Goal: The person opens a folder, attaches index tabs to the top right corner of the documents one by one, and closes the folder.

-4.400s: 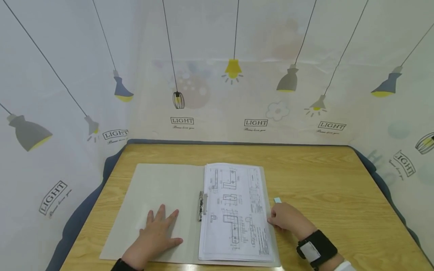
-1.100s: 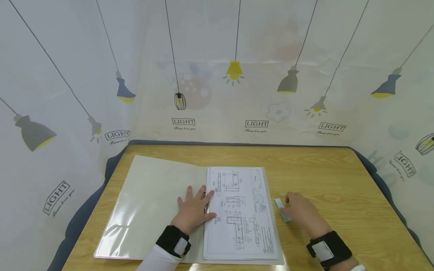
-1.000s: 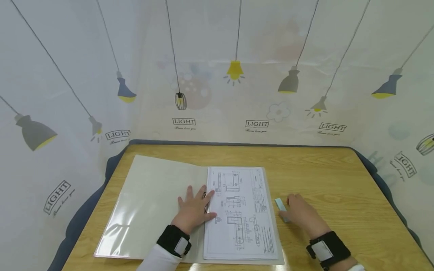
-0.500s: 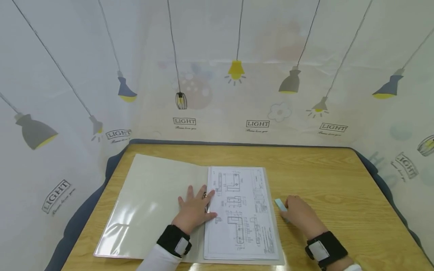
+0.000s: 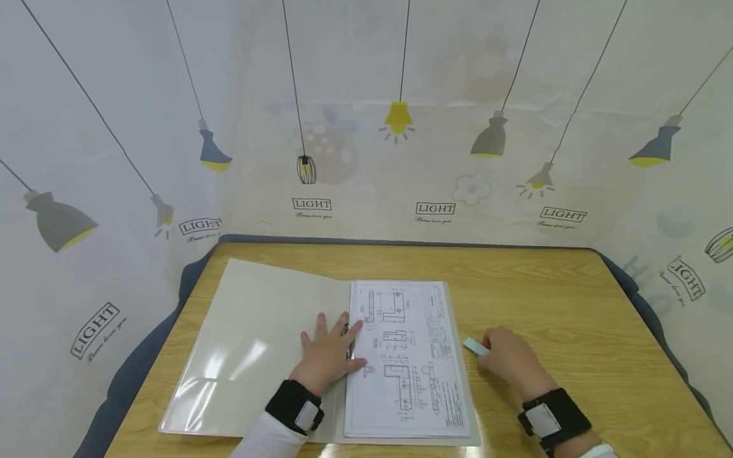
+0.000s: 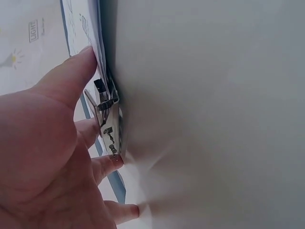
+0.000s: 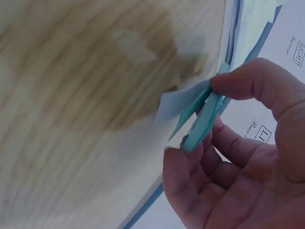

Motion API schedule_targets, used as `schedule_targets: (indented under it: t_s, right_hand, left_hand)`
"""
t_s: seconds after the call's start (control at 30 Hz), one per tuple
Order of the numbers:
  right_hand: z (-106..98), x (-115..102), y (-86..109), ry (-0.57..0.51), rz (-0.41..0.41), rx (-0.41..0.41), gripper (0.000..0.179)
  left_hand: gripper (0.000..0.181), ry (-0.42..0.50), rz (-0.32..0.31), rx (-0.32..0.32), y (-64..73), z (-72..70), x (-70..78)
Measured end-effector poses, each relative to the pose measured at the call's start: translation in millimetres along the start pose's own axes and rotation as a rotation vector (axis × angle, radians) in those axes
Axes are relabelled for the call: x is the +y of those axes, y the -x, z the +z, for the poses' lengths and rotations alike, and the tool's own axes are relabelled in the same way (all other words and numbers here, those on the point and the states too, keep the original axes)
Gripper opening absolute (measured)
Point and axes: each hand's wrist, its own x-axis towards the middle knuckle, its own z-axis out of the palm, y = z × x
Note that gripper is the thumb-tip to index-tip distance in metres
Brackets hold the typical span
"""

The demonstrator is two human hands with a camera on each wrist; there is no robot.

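Observation:
An open pale binder folder [image 5: 269,312] lies on the table, a stack of printed technical drawings [image 5: 420,388] on its right side. With fingers spread, my left hand [image 5: 323,362] rests over the spine; its thumb touches the left edge of the sheets. Under that hand sits the metal clip [image 6: 109,126], plain in the left wrist view. To the right of the folder, my right hand [image 5: 509,359] pinches a small light-blue sticky note pad [image 5: 475,346] between thumb and fingers. In the right wrist view the pad's leaves [image 7: 183,102] fan apart at one end.
The wooden table [image 5: 572,318] extends to the right and behind the folder. A pale curtain [image 5: 366,159] printed with hanging lamps surrounds the table. Light glares off the folder's left cover.
Since the earliest frame, my left hand has moved right from the cover to the spine. Within the last second my right hand has turned the sticky note pad, which now slants differently.

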Motion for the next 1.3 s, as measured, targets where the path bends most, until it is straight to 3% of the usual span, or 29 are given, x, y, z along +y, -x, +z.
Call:
schedule_targets:
  t_s: [0.13,0.37,0.47,0.6,0.67,0.73,0.87,0.93,1.07,1.3]
  right_hand:
    - [-4.5,-4.2,-1.6,0.019,-0.036,0.053,0.019]
    - [-13.5,-25.6,3.1,0.053,-0.192,0.189,0.023]
    - [-17.1,-38.4,9.8,0.035,-0.251,0.215,0.024]
    - [-20.9,-53.5,18.9,0.024,-0.337,0.239,0.024]
    - [-22.6,-60.1,22.7,0.030,-0.391,0.258,0.024]
    - [-24.0,-66.0,26.3,0.038,-0.455,0.280,0.024]
    - [-25.4,-76.4,33.0,0.060,-0.577,0.299,0.023]
    - [-25.2,-81.1,36.0,0.063,-0.631,0.289,0.023]
    - [-23.5,-88.9,41.0,0.064,-0.703,0.263,0.024]
    - [-17.8,-94.4,44.6,0.076,-0.776,0.262,0.025]
  left_hand:
    - [0.080,-0.007,0.005,0.013,0.8,0.4,0.8]
    - [0.079,-0.027,0.020,0.067,2.3,2.0,3.6]
    - [0.077,-0.025,0.030,0.111,4.7,1.1,6.1]
    - [0.074,0.018,0.072,0.217,9.5,-5.6,11.5]
    - [0.072,0.111,0.120,0.286,11.8,-11.5,15.1]
    - [0.069,0.262,0.185,0.328,14.2,-17.7,18.5]
    - [0.064,0.616,0.325,0.324,19.9,-25.8,24.8]
    - [0.061,0.738,0.390,0.319,22.7,-27.2,27.6]
    - [0.051,0.849,0.502,0.352,27.9,-26.3,32.7]
    - [0.031,0.899,0.574,0.409,33.3,-24.3,37.8]
